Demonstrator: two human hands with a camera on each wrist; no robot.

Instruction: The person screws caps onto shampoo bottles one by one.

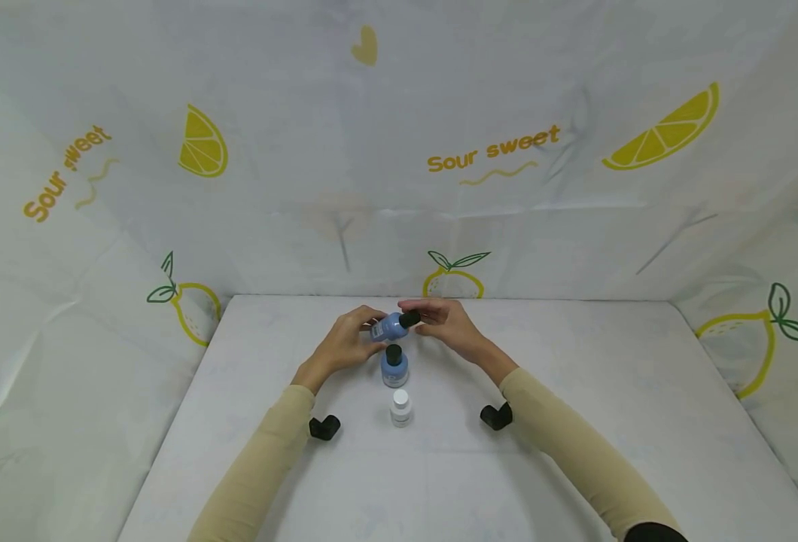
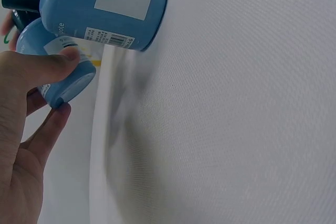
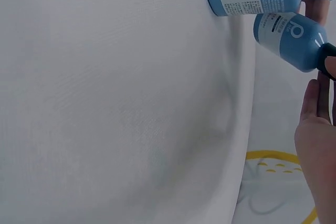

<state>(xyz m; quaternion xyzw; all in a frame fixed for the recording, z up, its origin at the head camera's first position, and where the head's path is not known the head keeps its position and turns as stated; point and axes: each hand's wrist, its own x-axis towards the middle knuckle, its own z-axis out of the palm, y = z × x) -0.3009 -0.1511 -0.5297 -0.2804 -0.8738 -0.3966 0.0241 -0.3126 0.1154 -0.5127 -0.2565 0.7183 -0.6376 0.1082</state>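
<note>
Above the far part of the white table, a blue bottle point(image 1: 387, 328) with a black cap leans over to the right between both hands. My left hand point(image 1: 345, 342) grips its body, with the thumb on the side and a fingertip at the base in the left wrist view. On its black cap point(image 3: 326, 56), the thumb and fingers of my right hand point(image 1: 455, 327) pinch from either side. A second blue bottle point(image 1: 394, 370) with a black cap stands upright just nearer, apart from the right hand and close to the left thumb.
Nearer still stands a small white bottle point(image 1: 401, 410) with a white cap, in line with the blue one. Black wrist camera mounts point(image 1: 324, 427) jut from both sleeves. A lemon-printed white sheet point(image 1: 345, 150) hangs behind the table point(image 1: 609, 391).
</note>
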